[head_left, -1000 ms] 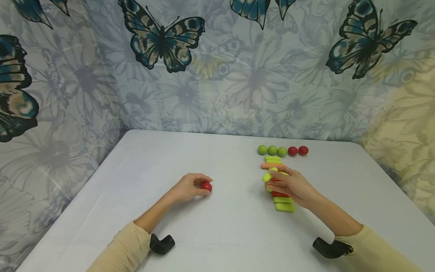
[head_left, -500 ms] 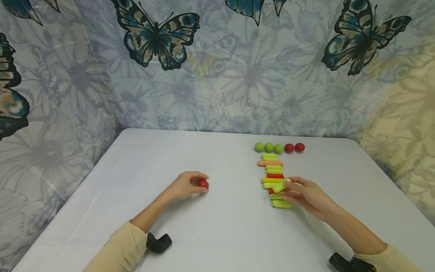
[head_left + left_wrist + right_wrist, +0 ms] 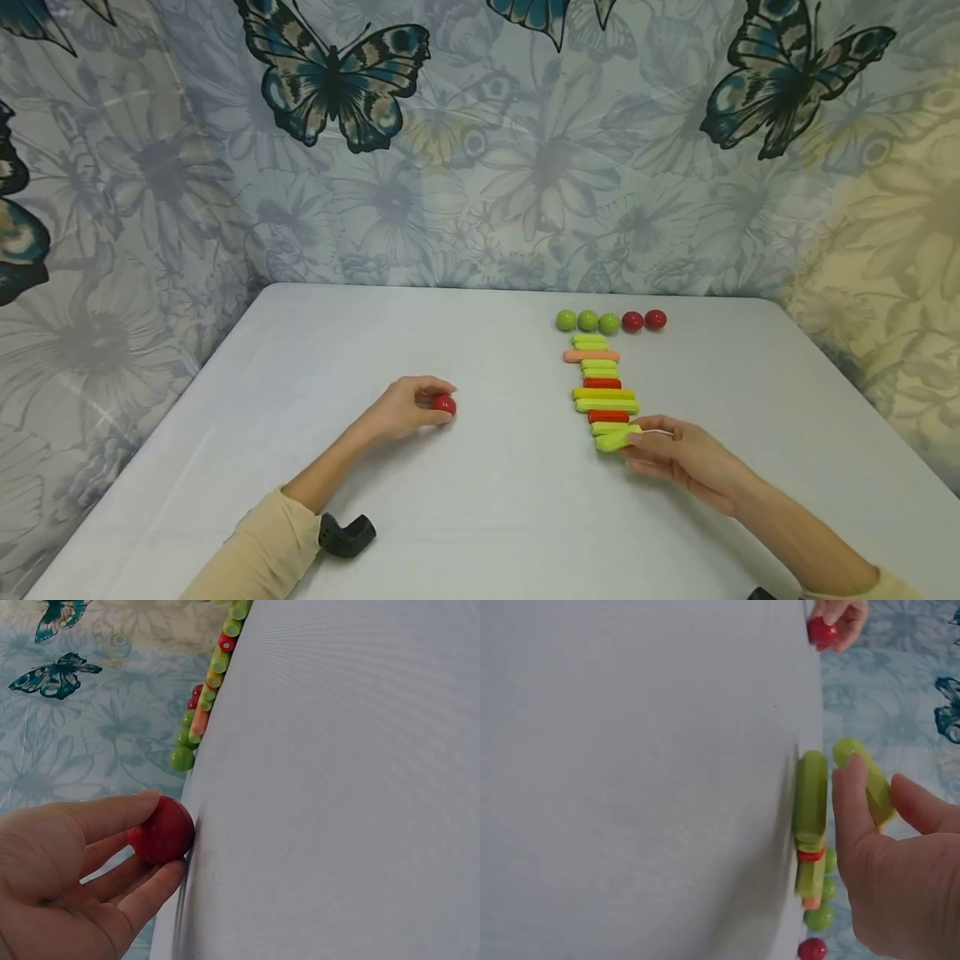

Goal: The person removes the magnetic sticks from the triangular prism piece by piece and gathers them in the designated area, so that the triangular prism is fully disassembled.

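My left hand (image 3: 405, 409) pinches a shiny red ball (image 3: 166, 831) between thumb and fingers, at the left middle of the table. At the right, my right hand (image 3: 693, 462) pinches a short light green stick (image 3: 871, 780) between thumb and fingers. That stick is tilted and raised beside the near end of a column of sticks; in the head view it overlaps the nearest green stick (image 3: 811, 799). The column also has a red stick (image 3: 608, 417), a yellow stick (image 3: 603, 394) and an orange stick (image 3: 591, 356).
Beyond the column, green balls (image 3: 588, 321) and red balls (image 3: 632, 322) form a row near the back of the white table (image 3: 480, 517). A butterfly-patterned wall (image 3: 525, 167) stands behind and at the left. A black device (image 3: 347, 536) sits at the left cuff.
My right hand has moved toward me with the green stick, from the middle of the column to its near end. The left hand still holds the red ball; the head view has shifted slightly.
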A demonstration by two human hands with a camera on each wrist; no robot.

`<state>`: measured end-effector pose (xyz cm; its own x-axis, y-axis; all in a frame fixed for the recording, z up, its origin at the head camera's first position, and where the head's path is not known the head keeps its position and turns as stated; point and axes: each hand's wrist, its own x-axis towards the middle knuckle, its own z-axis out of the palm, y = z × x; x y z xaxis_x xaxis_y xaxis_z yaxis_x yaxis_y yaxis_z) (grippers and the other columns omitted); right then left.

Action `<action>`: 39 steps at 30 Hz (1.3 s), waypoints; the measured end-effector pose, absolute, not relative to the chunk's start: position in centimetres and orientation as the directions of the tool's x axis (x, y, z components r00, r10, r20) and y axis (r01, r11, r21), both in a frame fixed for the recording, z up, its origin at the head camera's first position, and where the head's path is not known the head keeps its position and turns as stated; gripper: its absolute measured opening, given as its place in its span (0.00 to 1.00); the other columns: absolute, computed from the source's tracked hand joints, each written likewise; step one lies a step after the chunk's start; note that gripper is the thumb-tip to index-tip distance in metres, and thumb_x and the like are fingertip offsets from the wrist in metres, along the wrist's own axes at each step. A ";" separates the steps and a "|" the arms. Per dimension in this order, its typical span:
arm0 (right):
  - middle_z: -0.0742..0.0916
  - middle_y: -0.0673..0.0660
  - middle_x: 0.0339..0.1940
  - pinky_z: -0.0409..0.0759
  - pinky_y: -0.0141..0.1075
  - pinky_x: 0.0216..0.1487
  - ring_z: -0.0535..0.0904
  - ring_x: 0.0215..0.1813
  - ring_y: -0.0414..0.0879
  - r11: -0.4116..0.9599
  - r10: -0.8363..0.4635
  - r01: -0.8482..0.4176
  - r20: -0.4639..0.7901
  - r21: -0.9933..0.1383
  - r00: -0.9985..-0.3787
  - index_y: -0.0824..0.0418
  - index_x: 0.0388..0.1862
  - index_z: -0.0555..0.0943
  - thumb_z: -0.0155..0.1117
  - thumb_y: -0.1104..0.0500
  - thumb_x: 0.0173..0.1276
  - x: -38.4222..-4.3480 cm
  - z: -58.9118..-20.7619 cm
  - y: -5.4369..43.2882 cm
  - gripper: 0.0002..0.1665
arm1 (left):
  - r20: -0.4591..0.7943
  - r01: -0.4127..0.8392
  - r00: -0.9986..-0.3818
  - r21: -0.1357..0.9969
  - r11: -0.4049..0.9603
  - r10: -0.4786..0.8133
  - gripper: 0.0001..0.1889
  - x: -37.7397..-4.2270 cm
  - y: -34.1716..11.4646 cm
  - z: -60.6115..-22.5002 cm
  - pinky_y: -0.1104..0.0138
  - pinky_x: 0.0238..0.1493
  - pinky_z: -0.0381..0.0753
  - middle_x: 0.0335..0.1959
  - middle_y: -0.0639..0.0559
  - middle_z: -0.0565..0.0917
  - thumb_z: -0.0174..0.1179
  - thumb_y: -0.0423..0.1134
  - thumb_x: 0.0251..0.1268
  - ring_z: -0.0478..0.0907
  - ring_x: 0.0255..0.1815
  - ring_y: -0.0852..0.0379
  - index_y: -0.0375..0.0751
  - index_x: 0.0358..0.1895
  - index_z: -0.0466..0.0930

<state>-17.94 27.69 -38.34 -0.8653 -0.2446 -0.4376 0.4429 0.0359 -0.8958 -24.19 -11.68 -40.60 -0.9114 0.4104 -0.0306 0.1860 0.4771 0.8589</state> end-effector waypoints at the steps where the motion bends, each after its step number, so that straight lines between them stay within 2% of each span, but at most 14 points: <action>1: 0.81 0.58 0.46 0.79 0.41 0.51 0.81 0.49 0.49 0.048 -0.247 0.441 -0.438 -0.896 -0.864 0.73 0.64 0.55 0.59 0.59 0.72 -17.8 -38.5 27.8 0.33 | -0.029 0.188 -0.911 0.858 0.478 0.411 0.21 -24.2 -11.7 -40.6 0.62 0.49 0.79 0.51 0.48 0.80 0.67 0.32 0.58 0.77 0.53 0.48 0.37 0.56 0.79; 10: 0.83 0.57 0.42 0.81 0.38 0.48 0.82 0.43 0.47 0.168 -0.239 0.413 -0.443 -0.895 -0.864 0.75 0.60 0.62 0.62 0.60 0.69 -17.0 -39.3 28.4 0.29 | -0.038 0.176 -0.917 0.854 0.490 0.397 0.21 -24.2 -11.6 -40.6 0.62 0.48 0.79 0.50 0.50 0.81 0.67 0.31 0.57 0.77 0.53 0.49 0.38 0.55 0.79; 14: 0.83 0.57 0.41 0.82 0.38 0.45 0.82 0.42 0.47 0.256 -0.167 0.409 -0.457 -0.876 -0.874 0.76 0.59 0.64 0.64 0.59 0.67 -16.7 -39.5 28.2 0.31 | -0.032 0.185 -0.914 0.854 0.486 0.405 0.20 -24.2 -11.6 -40.6 0.62 0.49 0.79 0.50 0.49 0.81 0.68 0.32 0.57 0.77 0.52 0.49 0.37 0.55 0.79; 20: 0.85 0.57 0.38 0.83 0.37 0.41 0.82 0.38 0.46 0.316 -0.070 0.434 -0.477 -0.844 -0.876 0.78 0.60 0.65 0.65 0.55 0.67 -16.4 -39.2 27.9 0.34 | -0.027 0.192 -0.912 0.855 0.483 0.410 0.20 -24.2 -11.6 -40.6 0.61 0.50 0.78 0.50 0.49 0.81 0.67 0.32 0.57 0.78 0.52 0.49 0.37 0.55 0.79; 24: 0.86 0.57 0.38 0.83 0.37 0.41 0.83 0.37 0.46 0.310 -0.052 0.445 -0.482 -0.840 -0.875 0.80 0.61 0.65 0.63 0.55 0.68 -16.4 -39.2 27.9 0.35 | -0.023 0.193 -0.911 0.857 0.477 0.411 0.20 -24.3 -11.6 -40.7 0.61 0.50 0.78 0.50 0.48 0.81 0.67 0.32 0.58 0.78 0.51 0.49 0.37 0.55 0.79; 31: 0.85 0.60 0.42 0.82 0.38 0.45 0.84 0.41 0.47 0.244 -0.092 0.447 -0.479 -0.861 -0.873 0.84 0.64 0.61 0.60 0.60 0.71 -16.2 -39.2 28.1 0.35 | -0.021 0.195 -0.905 0.867 0.458 0.426 0.20 -24.3 -11.6 -40.7 0.60 0.50 0.78 0.52 0.46 0.80 0.67 0.32 0.58 0.77 0.53 0.47 0.35 0.55 0.79; 39: 0.86 0.60 0.42 0.81 0.40 0.47 0.83 0.43 0.47 0.159 -0.092 0.501 -0.518 -0.851 -0.850 0.82 0.66 0.57 0.57 0.59 0.72 -16.1 -39.0 27.9 0.35 | -0.023 0.198 -0.901 0.868 0.456 0.434 0.21 -24.2 -11.6 -40.6 0.61 0.51 0.78 0.52 0.45 0.80 0.66 0.31 0.58 0.77 0.53 0.47 0.35 0.56 0.78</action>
<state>-16.08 27.95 -39.00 -0.8504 -0.0922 -0.5179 0.5009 0.1587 -0.8508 -24.25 -11.56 -40.64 -0.9006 0.4341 -0.0225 0.1981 0.4560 0.8676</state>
